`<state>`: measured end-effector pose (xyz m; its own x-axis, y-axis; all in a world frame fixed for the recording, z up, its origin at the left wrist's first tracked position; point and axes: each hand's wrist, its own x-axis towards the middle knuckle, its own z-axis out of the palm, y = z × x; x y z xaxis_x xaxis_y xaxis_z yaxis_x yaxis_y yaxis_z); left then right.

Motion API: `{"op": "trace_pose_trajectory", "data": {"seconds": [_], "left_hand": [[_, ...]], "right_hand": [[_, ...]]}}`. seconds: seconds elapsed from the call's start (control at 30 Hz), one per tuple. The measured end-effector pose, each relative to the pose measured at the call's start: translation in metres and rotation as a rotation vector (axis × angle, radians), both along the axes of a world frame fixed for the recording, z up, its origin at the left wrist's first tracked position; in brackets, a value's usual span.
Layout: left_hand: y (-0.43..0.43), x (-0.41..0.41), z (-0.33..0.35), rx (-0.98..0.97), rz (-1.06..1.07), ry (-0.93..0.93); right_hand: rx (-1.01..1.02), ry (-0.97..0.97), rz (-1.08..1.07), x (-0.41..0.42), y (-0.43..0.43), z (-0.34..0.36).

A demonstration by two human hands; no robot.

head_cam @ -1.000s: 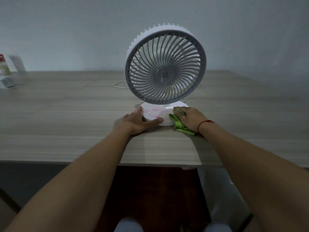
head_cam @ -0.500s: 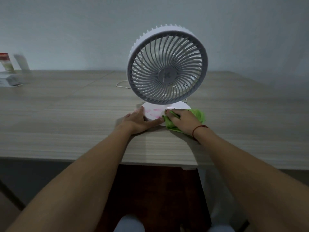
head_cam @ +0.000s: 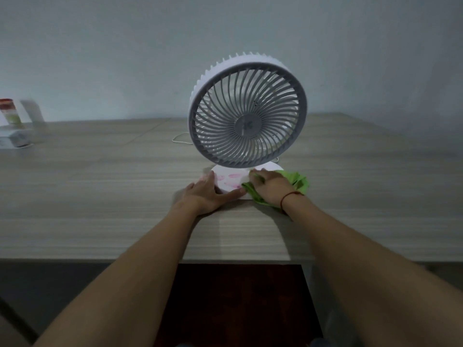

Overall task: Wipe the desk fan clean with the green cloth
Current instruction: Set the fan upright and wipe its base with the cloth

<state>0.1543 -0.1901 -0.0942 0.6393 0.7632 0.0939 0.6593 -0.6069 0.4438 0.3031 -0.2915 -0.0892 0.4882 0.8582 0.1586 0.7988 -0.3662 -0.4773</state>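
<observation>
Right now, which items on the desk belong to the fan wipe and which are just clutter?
In the job:
- desk fan, pink smears on its white base
- green cloth, under the right hand
- left hand, bracing the base

Lying about:
- white cable behind the fan
- blurred bottle and white box, far left

My 2 forearms are bare from the lower frame edge to the wrists; no sleeve covers either one. My left hand (head_cam: 204, 194) carries no ring, watch or band on any part that shows. My right hand (head_cam: 271, 186) is likewise without rings. 1 thin red string bracelet (head_cam: 290, 195) circles my right wrist, worn close against it. Fingernail detail is too small to make out.
</observation>
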Motion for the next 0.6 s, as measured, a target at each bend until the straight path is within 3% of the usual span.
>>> {"op": "trace_pose_trajectory", "data": {"seconds": [0.13,0.23,0.3,0.4,0.5,0.6], "left_hand": [[-0.005,-0.003,0.004,-0.023,-0.002,-0.061],[-0.004,-0.005,-0.004,-0.055,-0.062,-0.208],[-0.017,-0.01,-0.005,-0.013,0.03,-0.295],[-0.038,-0.009,-0.006,0.053,0.19,-0.454],[-0.057,0.006,-0.005,-0.037,0.183,-0.423],[-0.074,0.022,-0.002,-0.078,0.211,-0.312]], "right_hand": [[0.239,0.327,-0.019,-0.016,-0.016,-0.002],[0.307,0.506,-0.03,-0.019,-0.032,0.004],[0.439,0.62,-0.051,-0.012,-0.044,0.003],[0.606,0.47,-0.302,0.004,-0.061,-0.006],[0.358,0.218,-0.566,0.015,-0.07,-0.012],[0.0,0.153,-0.56,0.011,-0.071,-0.006]]}}
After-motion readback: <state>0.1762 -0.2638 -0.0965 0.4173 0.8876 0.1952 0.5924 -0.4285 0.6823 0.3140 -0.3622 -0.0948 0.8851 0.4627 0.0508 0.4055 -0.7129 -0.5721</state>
